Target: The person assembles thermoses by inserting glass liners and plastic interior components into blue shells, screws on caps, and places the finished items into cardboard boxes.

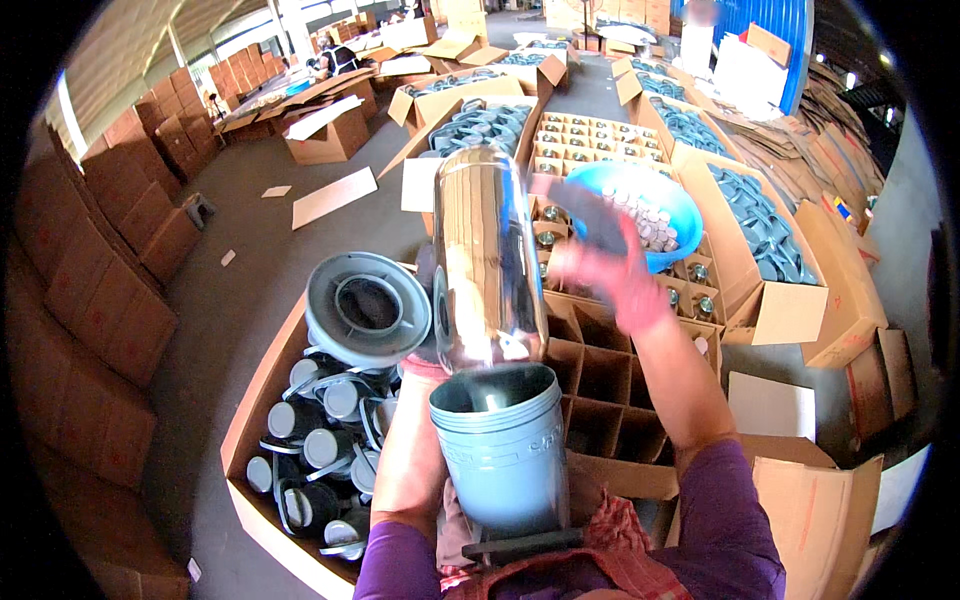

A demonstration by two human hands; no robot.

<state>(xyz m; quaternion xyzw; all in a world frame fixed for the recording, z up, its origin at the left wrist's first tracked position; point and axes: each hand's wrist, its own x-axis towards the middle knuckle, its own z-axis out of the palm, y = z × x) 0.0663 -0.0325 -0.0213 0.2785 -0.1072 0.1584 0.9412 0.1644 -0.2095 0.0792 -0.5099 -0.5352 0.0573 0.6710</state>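
A shiny silver flask liner [488, 260] stands upright in the air just above and behind the open mouth of a blue-grey flask body [500, 455] close to my front. My left hand [428, 362], in a pink and dark glove, is at the liner's left side and appears to grip it; its fingers are mostly hidden. A grey round flask part with a ringed centre [368, 308] is beside that hand, covering part of it; whether the hand also holds it is unclear. My right hand [610, 255], gloved likewise and motion-blurred, is right of the liner, fingers apart, nothing in it.
At lower left a carton holds several dark flask parts with grey caps and handles [325, 447]. A divided carton [600, 400] lies beyond the flask body. A blue basin [680, 205] of small pale pieces rests on cartons. Boxes of grey-blue parts [760, 225] line the right.
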